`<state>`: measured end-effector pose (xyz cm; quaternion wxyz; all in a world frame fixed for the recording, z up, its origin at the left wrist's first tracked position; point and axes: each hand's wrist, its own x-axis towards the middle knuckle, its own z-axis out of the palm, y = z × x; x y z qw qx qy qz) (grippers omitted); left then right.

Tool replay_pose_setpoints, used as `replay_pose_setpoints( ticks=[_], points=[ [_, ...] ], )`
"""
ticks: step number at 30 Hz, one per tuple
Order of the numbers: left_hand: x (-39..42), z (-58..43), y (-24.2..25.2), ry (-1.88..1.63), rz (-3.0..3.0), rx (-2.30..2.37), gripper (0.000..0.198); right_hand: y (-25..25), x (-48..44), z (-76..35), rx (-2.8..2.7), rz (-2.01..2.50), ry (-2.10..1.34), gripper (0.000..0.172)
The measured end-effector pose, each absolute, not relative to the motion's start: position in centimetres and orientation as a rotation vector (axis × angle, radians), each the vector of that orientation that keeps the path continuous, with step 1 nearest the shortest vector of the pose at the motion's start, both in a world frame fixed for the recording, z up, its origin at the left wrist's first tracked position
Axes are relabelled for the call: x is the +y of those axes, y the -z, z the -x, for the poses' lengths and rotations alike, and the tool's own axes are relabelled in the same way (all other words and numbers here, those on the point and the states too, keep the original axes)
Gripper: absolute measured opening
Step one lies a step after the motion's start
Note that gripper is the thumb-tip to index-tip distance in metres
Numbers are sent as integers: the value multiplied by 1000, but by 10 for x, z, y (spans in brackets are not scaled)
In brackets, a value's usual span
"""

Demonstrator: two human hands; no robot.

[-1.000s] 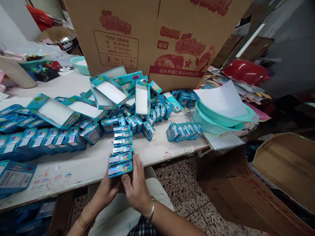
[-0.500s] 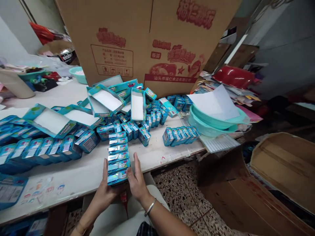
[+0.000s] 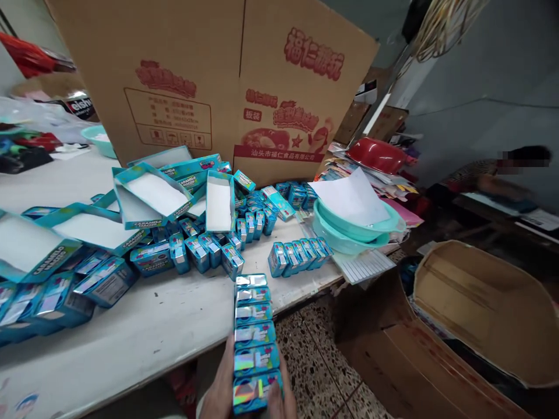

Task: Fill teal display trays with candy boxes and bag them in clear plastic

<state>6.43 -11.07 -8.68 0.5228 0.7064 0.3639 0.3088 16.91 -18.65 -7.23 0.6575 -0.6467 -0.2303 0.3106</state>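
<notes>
A row of several small blue candy boxes (image 3: 255,334) with shiny labels is held between my two hands at the front edge of the table. My left hand (image 3: 220,378) presses along the row's left side. On the right side, my right hand (image 3: 282,390) grips the near end, its thumb over the closest box. Beyond them on the table stands another short row of blue boxes (image 3: 299,256). Loose blue boxes (image 3: 207,250) lie in a heap to the left, with open blue trays with white insides (image 3: 219,201) on top.
A large brown carton (image 3: 174,46) stands at the back of the table. Mint green basins (image 3: 349,233) with white paper and a red basin (image 3: 376,156) sit to the right. An open cardboard box (image 3: 393,355) is on the floor at right. Another person (image 3: 493,174) sits far right.
My hands have moved right with the row of boxes, which now sits nearer to me. The view has turned to the right, bringing a person at the far right into sight.
</notes>
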Motion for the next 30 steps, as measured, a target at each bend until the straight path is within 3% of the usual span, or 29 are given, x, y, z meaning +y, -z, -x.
replay_pose_setpoints(
  ticks=[6, 14, 22, 28, 30],
  points=[
    [-82, -134, 83, -715, -1844, 651, 97, 44, -163, -236, -360, 1458, -709, 68],
    [-40, -190, 61, -837, -1765, 682, 95, 44, -101, -287, -358, 1449, -680, 72],
    [-46, -216, 73, -869, -1776, 821, 99, 48, -94, -310, -436, 1493, -632, 65],
    [-37, -172, 58, -839, -1768, 747, 104, -10, -98, -312, -883, 1594, -66, 52],
    [-28, -146, 55, -847, -1704, 851, 95, -42, -68, -317, -1053, 1540, -77, 43]
  ],
)
